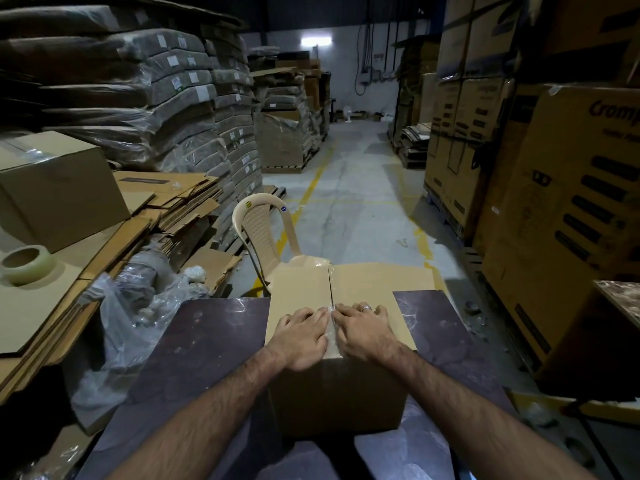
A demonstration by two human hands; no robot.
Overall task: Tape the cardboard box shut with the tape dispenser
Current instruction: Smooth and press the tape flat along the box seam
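Both grips are being held flat and spread, nothing being pinched. The left hand (pixel 304 332) is being pressed palm-down on the top of the cardboard box (pixel 349 296), fingers fanned toward 12 o'clock, fingertips touching the centre seam (pixel 330 285) from the left. The right hand (pixel 363 329) is being pressed the same way just right of the seam; a ring (pixel 366 308) is being worn on one finger. The two hands are lying side by side, nearly touching, over a strip of clear tape (pixel 331 322) that is being smoothed along the seam at the near end of the box top.

The box is being kept closed, flaps meeting at the middle, sitting on the dark worktop (pixel 207 341) at centre frame. Its far end is overhanging the worktop's far edge toward 12 o'clock. Bare worktop is being left open at 9 and 3 o'clock of the box and at its near side.

Both forearms are being extended from 6 o'clock, converging toward the box, wrists low and roughly level with the box top.

A tape roll (pixel 27 265) is lying on flattened cardboard sheets (pixel 114 244) at 9 o'clock, well apart from the hands. A beige plastic chair (pixel 263 233) is standing just beyond the box at 11 o'clock. Stacked cartons (pixel 561 209) are bordering the aisle at 2 o'clock, wrapped bundles (pixel 156 91) at 10 o'clock, open floor (pixel 356 188) between them at 12 o'clock.
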